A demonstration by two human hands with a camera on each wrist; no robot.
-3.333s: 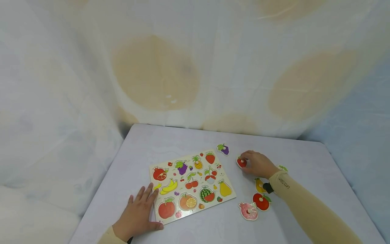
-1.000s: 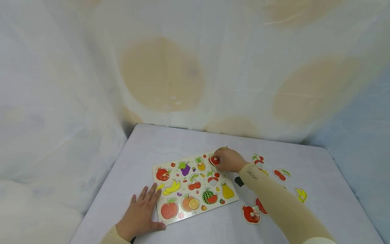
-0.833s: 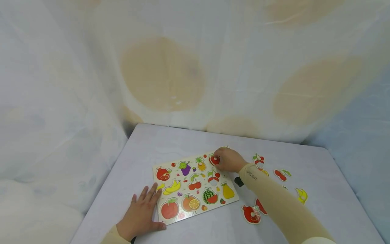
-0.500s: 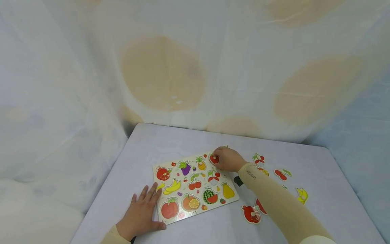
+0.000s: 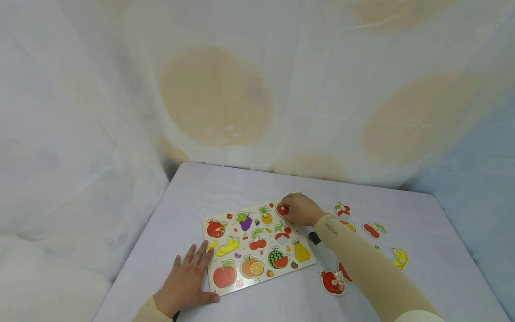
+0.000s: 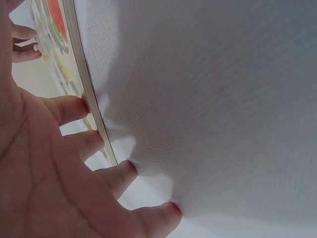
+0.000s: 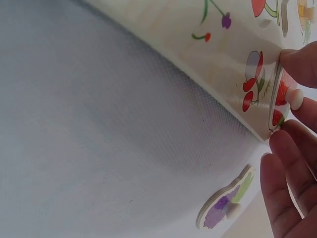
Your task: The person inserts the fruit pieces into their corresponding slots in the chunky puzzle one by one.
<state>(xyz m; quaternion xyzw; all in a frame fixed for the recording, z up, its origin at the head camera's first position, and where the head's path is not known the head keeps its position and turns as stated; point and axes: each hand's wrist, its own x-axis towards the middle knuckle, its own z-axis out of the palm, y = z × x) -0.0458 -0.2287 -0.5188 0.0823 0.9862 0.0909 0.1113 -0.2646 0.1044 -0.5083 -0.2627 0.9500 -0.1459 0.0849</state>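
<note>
My right hand (image 5: pixel 302 210) pinches a red strawberry puzzle piece (image 7: pixel 282 96) at the far right corner of the fruit puzzle board (image 5: pixel 243 247). In the right wrist view the thumb lies at the piece's edge and a finger at its white knob (image 7: pixel 296 99). The piece overlaps the strawberry spot, and the hand partly hides it. My left hand (image 5: pixel 185 277) rests with fingers spread at the board's left edge; in the left wrist view two fingertips touch that edge and others reach the cloth.
A grape piece (image 7: pixel 223 206) lies just past the board's far right corner. Right of the board are a pomegranate piece (image 5: pixel 332 283), a cherry piece (image 5: pixel 373 230), a banana piece (image 5: pixel 400 258) and others, partly under the right sleeve (image 5: pixel 362 259). A draped cloth (image 5: pixel 249 89) stands behind the table.
My right hand has carried the strawberry piece left from the table onto the board's far right corner. Over the last second it has shifted slightly into line there. The left hand stays put.
</note>
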